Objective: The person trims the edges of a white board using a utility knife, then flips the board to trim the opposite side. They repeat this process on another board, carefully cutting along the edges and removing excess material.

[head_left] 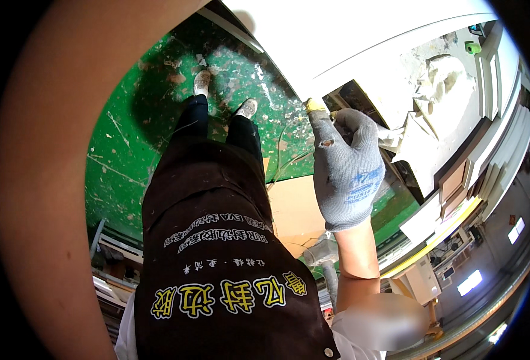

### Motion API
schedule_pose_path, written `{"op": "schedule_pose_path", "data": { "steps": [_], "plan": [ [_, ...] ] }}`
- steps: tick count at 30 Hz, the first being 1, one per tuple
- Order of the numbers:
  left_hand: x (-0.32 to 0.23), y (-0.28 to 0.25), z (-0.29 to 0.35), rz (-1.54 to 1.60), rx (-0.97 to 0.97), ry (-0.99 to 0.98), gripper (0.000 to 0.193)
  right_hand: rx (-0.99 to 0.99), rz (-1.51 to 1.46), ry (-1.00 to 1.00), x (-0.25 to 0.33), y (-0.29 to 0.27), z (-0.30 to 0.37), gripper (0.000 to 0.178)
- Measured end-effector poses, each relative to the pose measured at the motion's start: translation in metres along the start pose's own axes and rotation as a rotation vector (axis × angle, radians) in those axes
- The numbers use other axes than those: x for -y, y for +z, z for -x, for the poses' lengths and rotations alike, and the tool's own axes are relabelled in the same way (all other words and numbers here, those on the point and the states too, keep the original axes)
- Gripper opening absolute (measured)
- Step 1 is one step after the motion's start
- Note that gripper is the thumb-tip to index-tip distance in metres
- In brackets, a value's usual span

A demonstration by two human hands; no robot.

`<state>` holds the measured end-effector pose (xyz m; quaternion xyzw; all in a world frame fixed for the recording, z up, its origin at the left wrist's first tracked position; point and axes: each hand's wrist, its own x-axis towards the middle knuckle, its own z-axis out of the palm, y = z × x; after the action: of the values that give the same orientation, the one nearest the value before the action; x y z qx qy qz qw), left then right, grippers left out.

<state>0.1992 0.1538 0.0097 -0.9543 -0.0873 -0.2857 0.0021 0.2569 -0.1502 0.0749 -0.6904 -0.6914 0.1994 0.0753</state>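
Note:
My right hand [349, 171] wears a grey knit glove with blue print and a small worn hole on one finger. Its fingertips, one of them yellowish, come together in a pinch at the lower edge of a large white panel [337, 36]. Whatever lies between them, if anything, is too small or hidden to make out. On the left, my bare left forearm [49, 180] fills the picture's side and reaches up past the top; the left hand itself is out of the picture.
The green floor [118, 144] is spotted with paint and debris. Pale crumpled sheeting [445, 78] lies beyond the panel. Stacked boards [487, 156] stand at the right. Near my right forearm is a greyish fitting [322, 252], beside a tan board [295, 207]. My dark apron [217, 180] hangs below.

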Motion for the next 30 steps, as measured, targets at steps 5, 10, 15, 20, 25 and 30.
{"op": "schedule_pose_path", "data": {
  "steps": [5,10,15,20,25,30],
  "plan": [
    [-0.002,-0.004,-0.002,-0.002,0.050,-0.038,0.028,-0.057,-0.080,-0.219,-0.014,-0.007,0.003,0.042],
    [-0.004,-0.004,-0.001,0.008,0.068,-0.059,0.028,-0.184,-0.073,-0.154,-0.012,-0.005,-0.004,0.043],
    [-0.001,-0.001,0.001,0.013,0.041,-0.042,0.029,-0.149,0.037,-0.172,-0.010,0.005,-0.008,0.048],
    [-0.002,-0.003,-0.003,-0.011,0.084,-0.045,0.028,-0.064,0.122,-0.115,-0.003,0.004,0.002,0.046],
    [-0.004,-0.006,-0.003,0.004,0.090,-0.064,0.028,-0.092,-0.176,-0.186,-0.009,-0.005,0.008,0.039],
    [0.001,-0.002,0.001,0.006,0.038,-0.053,0.028,-0.192,-0.048,-0.197,-0.018,0.006,-0.010,0.052]
  ]
}}
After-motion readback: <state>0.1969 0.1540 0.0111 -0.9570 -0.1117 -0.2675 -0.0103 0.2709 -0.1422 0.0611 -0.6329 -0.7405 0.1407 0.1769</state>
